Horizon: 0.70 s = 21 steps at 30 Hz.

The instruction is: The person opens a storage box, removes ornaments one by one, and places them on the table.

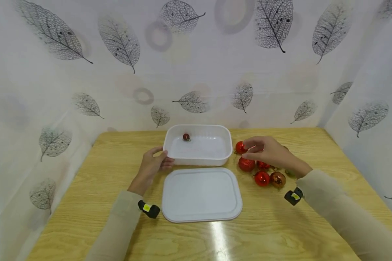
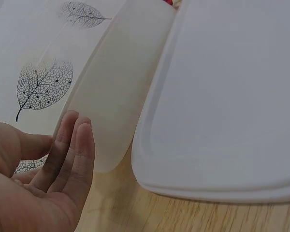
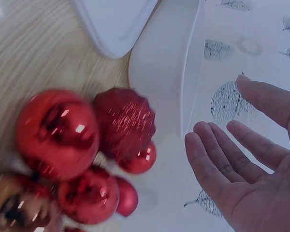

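A white plastic container (image 1: 199, 161) stands at the back of the table with a small dark red bauble (image 1: 186, 137) inside, near its back left. My left hand (image 1: 151, 165) holds the container's front left corner; the left wrist view shows its fingers against the outer wall (image 2: 111, 87). To the container's right lies a cluster of Christmas baubles, among them a textured red one (image 3: 124, 123), a shiny red one (image 1: 262, 178) and a copper one (image 1: 277, 179). Over this cluster hovers my right hand (image 1: 268, 150), its fingers spread apart and nothing between them. It partly hides the baubles behind it.
A white lid (image 1: 201, 195) lies flat on the wooden table (image 1: 111, 181), just in front of the container. Behind the table hangs a leaf-patterned sheet (image 1: 196, 72), which continues along both sides.
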Tool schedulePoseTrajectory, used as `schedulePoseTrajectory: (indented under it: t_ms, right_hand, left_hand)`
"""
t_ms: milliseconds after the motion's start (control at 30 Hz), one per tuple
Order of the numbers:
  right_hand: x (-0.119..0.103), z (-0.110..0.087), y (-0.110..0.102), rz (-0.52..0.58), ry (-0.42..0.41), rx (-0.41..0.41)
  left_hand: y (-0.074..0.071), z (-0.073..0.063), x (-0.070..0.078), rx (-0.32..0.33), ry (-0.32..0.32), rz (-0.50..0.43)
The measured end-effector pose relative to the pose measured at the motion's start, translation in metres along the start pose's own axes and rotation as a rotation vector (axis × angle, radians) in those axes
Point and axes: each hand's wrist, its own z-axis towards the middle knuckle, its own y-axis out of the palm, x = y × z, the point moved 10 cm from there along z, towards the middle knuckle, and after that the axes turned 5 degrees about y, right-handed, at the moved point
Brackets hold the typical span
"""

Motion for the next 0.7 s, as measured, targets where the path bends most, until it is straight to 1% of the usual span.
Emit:
schedulePoseTrajectory:
  t_ms: [133,233,500,600,700]
  right_hand:
    - [-0.014,0.02,0.015,0.008,-0.044,-0.011]
    - [-0.022,0.033,0.026,0.014,-0.066,-0.026]
    - [-0.04,0.065,0.053,0.046,-0.082,-0.081]
    - [-0.042,0.078,0.062,0.059,-0.083,-0.088]
    - [-0.043,0.09,0.071,0.072,-0.067,-0.094]
  left_hand:
    - [-0.001,0.002,-0.003,0.008,-0.009,0.004]
    - [0.0,0.002,-0.002,0.007,-0.005,0.001]
    - [0.0,0.001,0.002,0.001,0.014,-0.007]
    - [0.0,0.001,0.002,0.001,0.015,-0.006]
    - [0.0,0.001,0.0,-0.001,0.011,-0.001]
